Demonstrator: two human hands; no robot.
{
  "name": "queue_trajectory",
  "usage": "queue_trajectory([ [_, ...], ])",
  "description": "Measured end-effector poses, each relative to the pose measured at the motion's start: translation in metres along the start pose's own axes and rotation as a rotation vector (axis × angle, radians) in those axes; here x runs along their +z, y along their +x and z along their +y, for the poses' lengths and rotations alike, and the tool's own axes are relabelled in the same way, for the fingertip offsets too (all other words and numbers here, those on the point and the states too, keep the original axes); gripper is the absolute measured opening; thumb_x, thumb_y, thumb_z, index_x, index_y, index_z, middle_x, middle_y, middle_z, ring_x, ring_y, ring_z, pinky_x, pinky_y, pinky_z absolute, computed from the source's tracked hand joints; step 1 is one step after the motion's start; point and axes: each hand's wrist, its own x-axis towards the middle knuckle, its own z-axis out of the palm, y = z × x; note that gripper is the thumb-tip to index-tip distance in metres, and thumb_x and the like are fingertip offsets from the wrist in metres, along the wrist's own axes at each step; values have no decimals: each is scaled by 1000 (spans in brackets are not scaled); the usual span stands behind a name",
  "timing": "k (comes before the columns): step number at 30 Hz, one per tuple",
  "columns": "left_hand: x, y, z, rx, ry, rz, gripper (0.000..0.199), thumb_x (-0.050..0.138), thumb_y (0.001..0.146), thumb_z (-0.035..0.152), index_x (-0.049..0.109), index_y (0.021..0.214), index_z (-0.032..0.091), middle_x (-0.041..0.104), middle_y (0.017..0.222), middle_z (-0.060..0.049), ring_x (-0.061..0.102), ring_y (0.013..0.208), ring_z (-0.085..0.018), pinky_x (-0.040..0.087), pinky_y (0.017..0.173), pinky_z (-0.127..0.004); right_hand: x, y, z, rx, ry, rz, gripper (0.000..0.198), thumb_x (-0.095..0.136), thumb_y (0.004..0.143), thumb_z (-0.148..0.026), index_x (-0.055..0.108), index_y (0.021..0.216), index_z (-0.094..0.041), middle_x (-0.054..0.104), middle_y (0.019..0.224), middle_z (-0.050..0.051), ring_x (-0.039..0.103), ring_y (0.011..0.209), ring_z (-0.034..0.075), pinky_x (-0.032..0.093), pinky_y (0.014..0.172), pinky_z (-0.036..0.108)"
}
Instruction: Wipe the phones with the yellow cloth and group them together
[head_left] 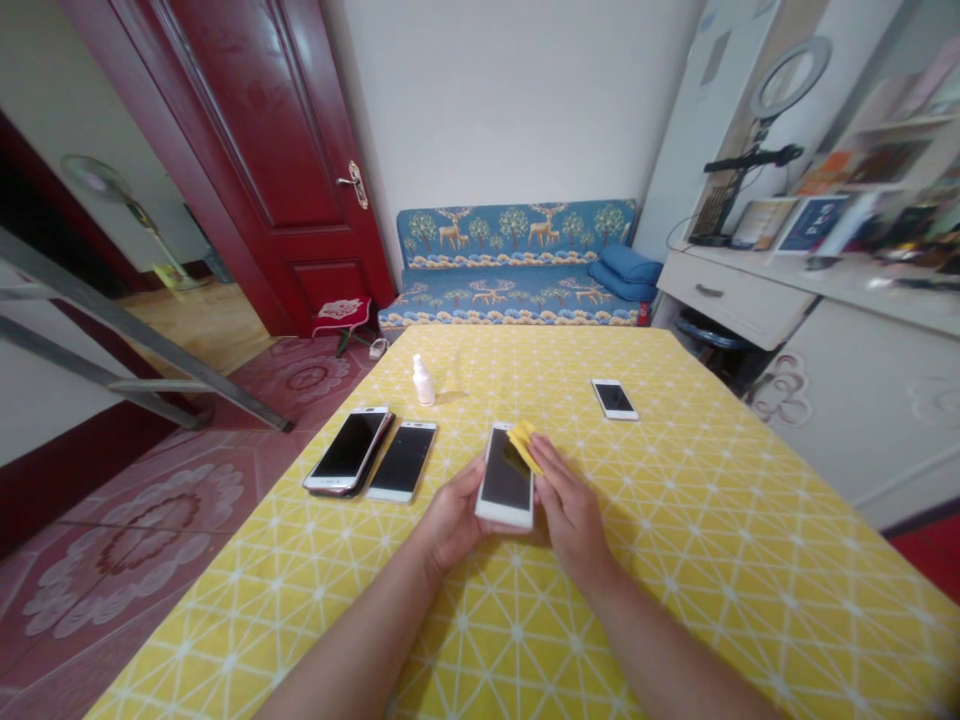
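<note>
You've got the white phone (507,480) propped just above the worktop (712,520), left hand (450,520) fingers wrapped round its edge, right hand (570,505) pinching a yellow cloth (523,443) on the screen. Looks mid-wipe; next, sweep the glass evenly.

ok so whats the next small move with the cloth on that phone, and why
Probably draw the yellow cloth down the dark screen toward the near end. The right hand presses it at the far top corner of the white phone, so most of the glass lies uncovered below it, and the left hand grips the phone's edge, steadying it.
</note>
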Motion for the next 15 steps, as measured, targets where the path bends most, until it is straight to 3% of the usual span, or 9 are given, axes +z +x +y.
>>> queue_trajectory([
  [6, -16, 9, 4, 91, -174, 142, 34, 53, 88, 23, 55, 120, 11, 69, 107, -12, 65, 98, -24, 54, 85, -41, 1, -4, -13, -187, 103, -157, 41, 40, 96, -21, 49, 136, -26, 46, 144, 4, 36, 137, 22, 31, 114, 47],
  [12, -11, 10, -4, 115, -67, 194, 15, 63, 79, 15, 67, 93, 13, 71, 90, -5, 65, 76, -14, 52, 68, -23, 4, -7, -17, -265, 66, -157, 48, 38, 96, -14, 39, 142, -26, 37, 149, 2, 28, 140, 21, 28, 116, 47],
  [15, -4, 10, -8, 104, 19, 166, 19, 69, 76, 18, 69, 94, 13, 70, 87, -4, 62, 72, -11, 47, 66, -20, 4, -6, -16, -259, 18, -88, 50, 36, 96, -13, 35, 144, -26, 33, 152, 2, 23, 142, 22, 25, 117, 47],
])
